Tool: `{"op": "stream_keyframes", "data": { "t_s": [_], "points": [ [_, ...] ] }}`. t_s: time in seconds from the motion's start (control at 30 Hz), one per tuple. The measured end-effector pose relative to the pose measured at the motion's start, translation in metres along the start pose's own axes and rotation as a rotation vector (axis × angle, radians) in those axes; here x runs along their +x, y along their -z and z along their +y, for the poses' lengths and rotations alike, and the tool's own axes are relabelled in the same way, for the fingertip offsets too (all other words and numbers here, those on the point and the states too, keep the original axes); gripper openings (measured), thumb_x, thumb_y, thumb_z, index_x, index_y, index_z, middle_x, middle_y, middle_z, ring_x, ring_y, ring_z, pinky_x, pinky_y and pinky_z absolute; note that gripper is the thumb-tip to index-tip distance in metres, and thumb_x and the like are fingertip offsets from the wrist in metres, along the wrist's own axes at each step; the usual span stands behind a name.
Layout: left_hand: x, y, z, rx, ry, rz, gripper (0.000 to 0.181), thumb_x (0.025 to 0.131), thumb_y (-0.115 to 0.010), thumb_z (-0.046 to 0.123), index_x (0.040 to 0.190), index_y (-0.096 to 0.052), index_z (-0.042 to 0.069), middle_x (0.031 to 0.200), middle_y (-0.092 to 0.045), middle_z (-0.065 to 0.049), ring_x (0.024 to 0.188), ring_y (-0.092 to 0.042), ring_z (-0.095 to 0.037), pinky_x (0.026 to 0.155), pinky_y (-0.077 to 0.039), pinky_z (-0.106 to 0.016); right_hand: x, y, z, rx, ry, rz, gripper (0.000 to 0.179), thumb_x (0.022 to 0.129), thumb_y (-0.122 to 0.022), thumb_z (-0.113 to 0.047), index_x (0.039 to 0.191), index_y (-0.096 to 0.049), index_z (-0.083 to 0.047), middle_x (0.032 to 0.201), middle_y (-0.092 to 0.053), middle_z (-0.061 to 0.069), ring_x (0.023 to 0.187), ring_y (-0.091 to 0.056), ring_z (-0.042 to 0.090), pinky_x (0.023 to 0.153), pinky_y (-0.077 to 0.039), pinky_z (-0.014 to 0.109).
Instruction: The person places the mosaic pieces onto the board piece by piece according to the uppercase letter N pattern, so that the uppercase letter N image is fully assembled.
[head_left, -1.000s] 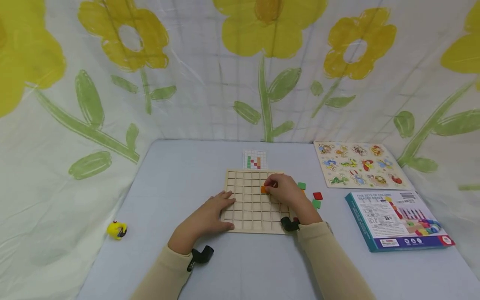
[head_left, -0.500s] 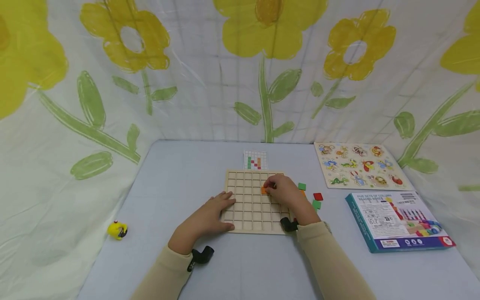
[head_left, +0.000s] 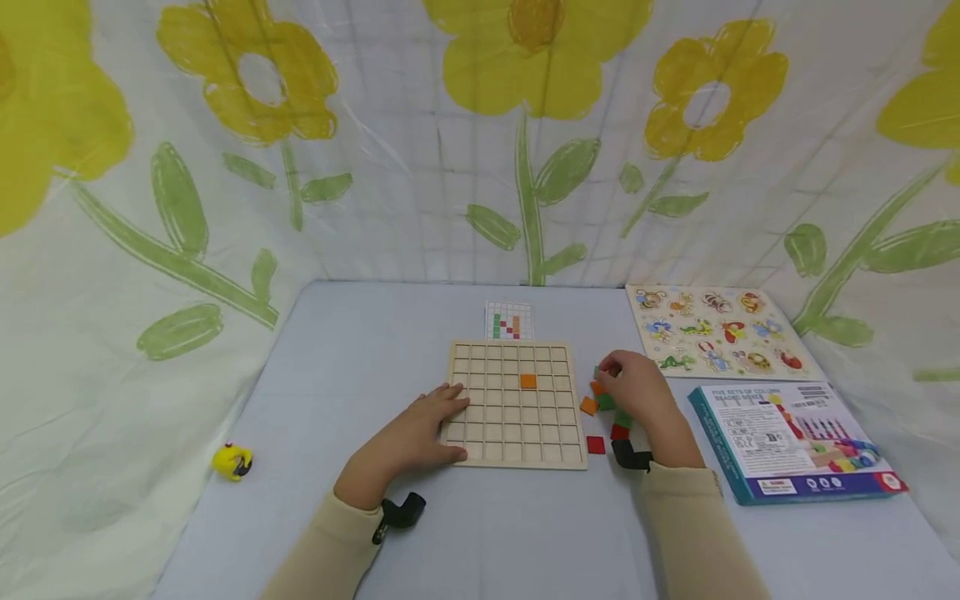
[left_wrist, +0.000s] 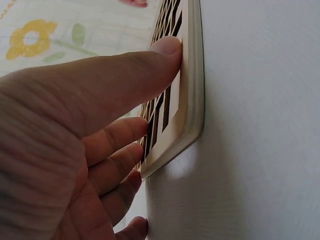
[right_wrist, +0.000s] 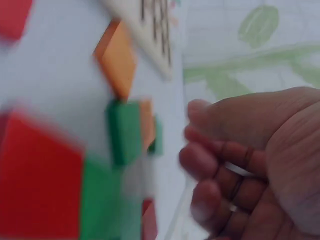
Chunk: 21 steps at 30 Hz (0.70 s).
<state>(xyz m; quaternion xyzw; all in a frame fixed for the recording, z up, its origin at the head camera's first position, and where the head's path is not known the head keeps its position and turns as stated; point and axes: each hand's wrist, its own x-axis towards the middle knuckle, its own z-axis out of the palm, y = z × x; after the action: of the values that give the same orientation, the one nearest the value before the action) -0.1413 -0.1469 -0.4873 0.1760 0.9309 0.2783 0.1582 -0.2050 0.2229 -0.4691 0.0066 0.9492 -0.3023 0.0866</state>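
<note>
A wooden grid board (head_left: pixel 495 433) lies in the middle of the table. One orange square tile (head_left: pixel 528 381) sits in a cell right of its centre. My left hand (head_left: pixel 420 429) rests on the board's left edge, fingers spread; in the left wrist view its thumb (left_wrist: pixel 150 65) lies on the rim. Over the loose tiles right of the board is my right hand (head_left: pixel 637 387), its fingers loosely bent. The right wrist view shows no tile between its fingers (right_wrist: pixel 205 195). Near it lie orange (head_left: pixel 588 406), green (head_left: pixel 605 402) and red (head_left: pixel 596 445) tiles, some partly hidden by the hand.
Behind the board lies a pattern card (head_left: pixel 509 320) with coloured squares. An insect puzzle board (head_left: pixel 716 329) and a toy box (head_left: pixel 795 442) stand at the right. A small yellow toy (head_left: pixel 232 461) is near the left table edge.
My right hand has let go of the orange tile, which stays in its cell, and has moved right to the loose tiles. The left hand has hardly moved.
</note>
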Motion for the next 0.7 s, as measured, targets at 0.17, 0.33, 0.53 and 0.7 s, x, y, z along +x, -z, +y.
{"op": "stream_keyframes", "data": {
  "t_s": [0.17,0.33,0.53,0.7],
  "points": [
    [0.000,0.000,0.001,-0.001,-0.003,-0.003,0.080,0.090,-0.090,0.028,0.160,-0.055,0.009,0.178,-0.035,-0.006,0.169,-0.025,-0.030,0.139,-0.021,-0.053,-0.009,0.002,0.014,-0.025,-0.128,-0.062,0.031,0.106,-0.071,-0.034,0.110,-0.069,-0.004,0.101,-0.069,0.013,0.087,-0.061,0.027,0.069,-0.051,0.034],
    [0.001,0.000,-0.002,0.004,-0.016,-0.008,0.081,0.090,-0.091,0.028,0.160,-0.055,0.008,0.178,-0.035,-0.008,0.168,-0.026,-0.032,0.138,-0.022,-0.055,-0.007,-0.009,0.016,-0.043,-0.131,-0.042,0.040,0.102,-0.076,-0.044,0.104,-0.067,-0.006,0.099,-0.069,0.011,0.081,-0.060,0.026,0.064,-0.048,0.033],
    [0.001,0.000,-0.001,0.006,-0.010,-0.013,0.081,0.091,-0.090,0.029,0.161,-0.055,0.009,0.179,-0.035,-0.007,0.169,-0.025,-0.032,0.139,-0.022,-0.054,-0.006,-0.015,0.012,-0.063,-0.145,-0.034,0.038,0.101,-0.076,-0.043,0.106,-0.067,-0.006,0.100,-0.069,0.011,0.081,-0.061,0.026,0.062,-0.049,0.031],
    [0.000,0.001,0.001,0.002,-0.009,-0.009,0.081,0.091,-0.090,0.028,0.160,-0.055,0.009,0.178,-0.035,-0.008,0.169,-0.025,-0.032,0.139,-0.022,-0.054,-0.004,-0.017,0.009,-0.022,-0.138,-0.034,0.031,0.102,-0.077,-0.034,0.107,-0.066,-0.006,0.100,-0.067,0.012,0.083,-0.061,0.027,0.063,-0.049,0.032]
  ]
}}
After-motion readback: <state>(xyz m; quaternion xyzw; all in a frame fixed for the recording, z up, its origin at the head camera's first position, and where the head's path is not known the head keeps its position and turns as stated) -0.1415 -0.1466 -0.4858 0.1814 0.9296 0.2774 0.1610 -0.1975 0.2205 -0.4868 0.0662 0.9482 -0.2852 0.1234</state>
